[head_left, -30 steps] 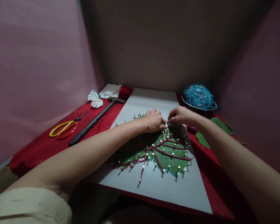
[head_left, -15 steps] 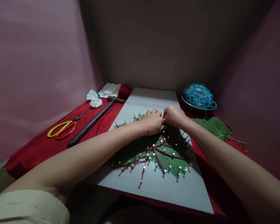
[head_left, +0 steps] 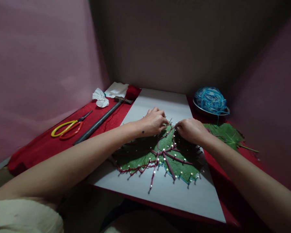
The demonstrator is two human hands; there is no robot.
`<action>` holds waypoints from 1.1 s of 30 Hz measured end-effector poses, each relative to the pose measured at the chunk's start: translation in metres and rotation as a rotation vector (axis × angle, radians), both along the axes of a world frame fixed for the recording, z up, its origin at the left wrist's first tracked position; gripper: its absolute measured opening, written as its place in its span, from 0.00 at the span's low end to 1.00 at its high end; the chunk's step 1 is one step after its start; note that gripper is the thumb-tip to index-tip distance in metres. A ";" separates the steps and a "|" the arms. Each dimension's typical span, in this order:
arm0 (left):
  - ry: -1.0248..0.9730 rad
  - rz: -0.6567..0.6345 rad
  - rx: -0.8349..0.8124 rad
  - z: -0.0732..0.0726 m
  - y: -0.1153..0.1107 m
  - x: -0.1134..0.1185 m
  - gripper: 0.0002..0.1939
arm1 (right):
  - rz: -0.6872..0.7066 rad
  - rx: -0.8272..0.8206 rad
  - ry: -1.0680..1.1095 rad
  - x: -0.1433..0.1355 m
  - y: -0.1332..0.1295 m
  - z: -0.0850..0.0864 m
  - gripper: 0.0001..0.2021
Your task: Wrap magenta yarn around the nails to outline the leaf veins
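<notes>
A green leaf (head_left: 135,159) lies on a white board (head_left: 189,200), with several nails standing along its edges and veins. Maroon yarn (head_left: 169,164) runs between the nails on the veins, and blue thread follows part of the lower right edge. My left hand (head_left: 154,122) hovers over the leaf's upper part, fingers curled and fingertips close to the top nails; what they pinch is too small to make out. Just to its right, my right hand (head_left: 192,130) is closed, thumb and forefinger pinching maroon yarn beside a nail near the leaf's tip.
Left on the red cloth (head_left: 42,150) lie yellow-and-orange-handled scissors (head_left: 71,126), a hammer (head_left: 99,123) and crumpled white tissue (head_left: 101,98). Red yarn (head_left: 133,93) sits at the back. To the right are blue yarn (head_left: 210,99) in a metal bowl (head_left: 205,112) and another leaf (head_left: 229,134).
My hands have moved apart: the left one went slightly left, the right one to the right and down. More of the leaf's tip and its yarn shows between them. The view shifted slightly.
</notes>
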State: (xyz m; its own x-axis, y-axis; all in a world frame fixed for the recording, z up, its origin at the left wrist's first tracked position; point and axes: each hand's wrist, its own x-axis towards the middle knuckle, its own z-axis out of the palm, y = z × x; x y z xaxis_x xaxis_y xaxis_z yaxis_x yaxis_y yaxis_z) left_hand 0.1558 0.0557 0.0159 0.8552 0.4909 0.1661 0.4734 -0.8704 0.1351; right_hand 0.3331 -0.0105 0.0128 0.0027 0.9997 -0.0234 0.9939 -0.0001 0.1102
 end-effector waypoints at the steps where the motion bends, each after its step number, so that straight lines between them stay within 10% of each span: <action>1: 0.004 -0.003 -0.001 -0.001 -0.002 -0.002 0.13 | -0.006 -0.002 -0.010 -0.002 -0.001 0.000 0.19; 33: -0.120 0.008 -0.026 -0.010 -0.013 -0.049 0.13 | -0.128 -0.013 -0.115 -0.039 0.004 0.012 0.16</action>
